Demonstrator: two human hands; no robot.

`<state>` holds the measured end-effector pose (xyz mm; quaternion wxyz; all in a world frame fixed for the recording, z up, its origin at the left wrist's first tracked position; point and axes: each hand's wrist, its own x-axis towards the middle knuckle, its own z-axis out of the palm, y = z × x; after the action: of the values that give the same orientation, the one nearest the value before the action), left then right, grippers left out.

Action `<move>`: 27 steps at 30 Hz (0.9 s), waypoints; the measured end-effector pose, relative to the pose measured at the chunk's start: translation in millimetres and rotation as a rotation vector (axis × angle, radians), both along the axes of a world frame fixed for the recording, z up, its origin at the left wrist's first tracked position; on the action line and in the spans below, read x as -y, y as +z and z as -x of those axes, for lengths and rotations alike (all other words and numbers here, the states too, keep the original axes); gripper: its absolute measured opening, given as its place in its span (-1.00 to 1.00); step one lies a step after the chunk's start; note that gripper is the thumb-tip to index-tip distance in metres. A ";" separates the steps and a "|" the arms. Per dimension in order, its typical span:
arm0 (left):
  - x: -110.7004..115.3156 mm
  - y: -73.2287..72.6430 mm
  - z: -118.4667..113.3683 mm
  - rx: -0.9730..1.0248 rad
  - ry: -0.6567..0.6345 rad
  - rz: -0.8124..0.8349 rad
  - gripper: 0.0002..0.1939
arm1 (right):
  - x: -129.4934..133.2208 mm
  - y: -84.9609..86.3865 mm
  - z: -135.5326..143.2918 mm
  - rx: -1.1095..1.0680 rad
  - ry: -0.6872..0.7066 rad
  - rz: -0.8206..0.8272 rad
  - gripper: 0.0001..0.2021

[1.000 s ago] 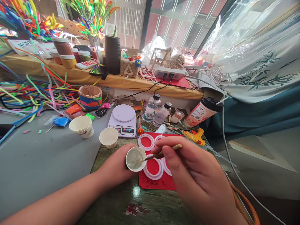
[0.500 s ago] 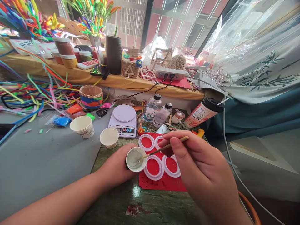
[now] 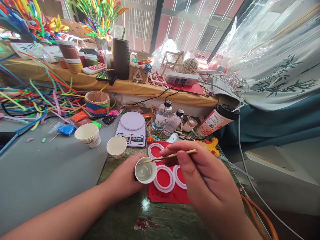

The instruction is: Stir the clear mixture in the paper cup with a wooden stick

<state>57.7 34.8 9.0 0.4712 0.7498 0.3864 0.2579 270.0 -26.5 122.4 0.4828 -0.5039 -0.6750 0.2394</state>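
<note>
Paper cup [image 3: 153, 172] | left grip [image 3: 126, 176] clasping it | right grip [image 3: 211, 180] pinching stick [image 3: 172, 156] | greenish tabletop [image 3: 117, 216] below | window [image 3: 192, 30] beyond

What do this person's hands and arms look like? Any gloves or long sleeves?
No gloves: the left hand and right hand are bare. No sleeve, watch or bracelet shows on the left forearm, or on the short bit of right forearm in view.

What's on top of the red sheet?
Visible: rear ring, front-left ring, front-right ring, all pale. Paper cup hides the second's left edge; right hand covers part of the third. Anything else behind that hand is hidden.
</note>
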 end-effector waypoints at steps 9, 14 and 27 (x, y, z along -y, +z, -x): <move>0.4 -3.0 0.4 0.003 -0.004 0.007 -0.67 | 0.1 -5.8 -2.0 -0.007 0.009 0.009 -0.80; 0.9 -0.3 -1.0 0.016 -0.012 0.029 -0.76 | 0.5 0.5 -1.1 0.042 0.165 0.029 -0.76; -0.2 3.1 -1.4 0.000 -0.024 0.004 -0.76 | -2.7 -3.5 -3.4 0.011 0.074 0.031 -0.73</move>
<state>59.1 35.0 12.1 0.4757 0.7535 0.3777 0.2515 273.5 -23.8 118.8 0.4620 -0.4876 -0.6919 0.2648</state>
